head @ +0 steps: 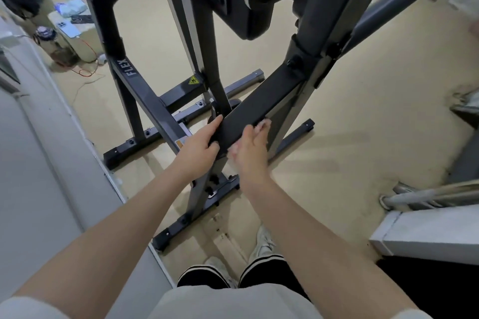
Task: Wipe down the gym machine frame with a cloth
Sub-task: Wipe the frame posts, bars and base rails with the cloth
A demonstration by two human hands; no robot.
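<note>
Left hand: gripping the slanted black frame bar, thumb over its top, likely steadying it.
Right hand: fingers fairly straight, pressing a pale cloth against the bar's right side, wiping.

"FLEX" in pale letters on the dark slanted frame bar (yellow triangular warning sticker nearby, unreadable)
</note>
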